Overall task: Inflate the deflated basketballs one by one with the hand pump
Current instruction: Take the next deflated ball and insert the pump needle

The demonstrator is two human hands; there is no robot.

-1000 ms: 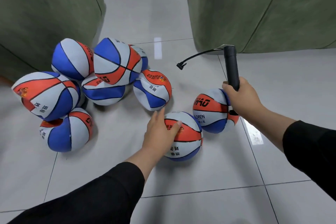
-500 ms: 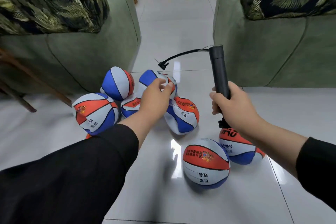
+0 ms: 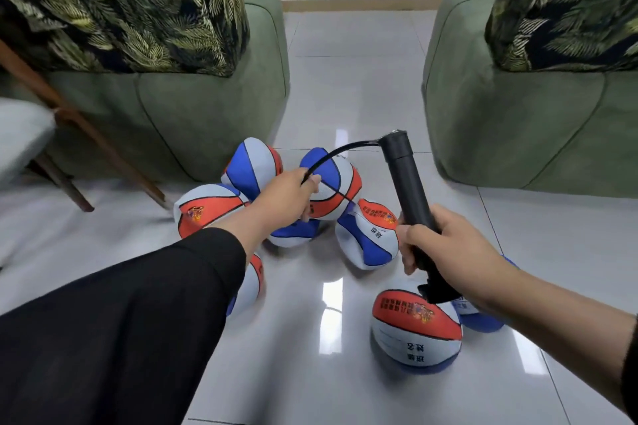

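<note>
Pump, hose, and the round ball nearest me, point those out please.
pump (image 3: 405, 179): head view, middle of the black barrel above the right hand.
hose (image 3: 345, 148): head view, middle of the thin black curve.
nearest ball (image 3: 414, 338): head view, white panel under the orange one.

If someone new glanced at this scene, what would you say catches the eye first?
Probably the black hand pump, held upright at centre by the right hand, with its thin hose arcing over to the left hand, which pinches its end. Next, the cluster of red, white and blue basketballs on the glossy tiled floor, between two green sofas.
</note>
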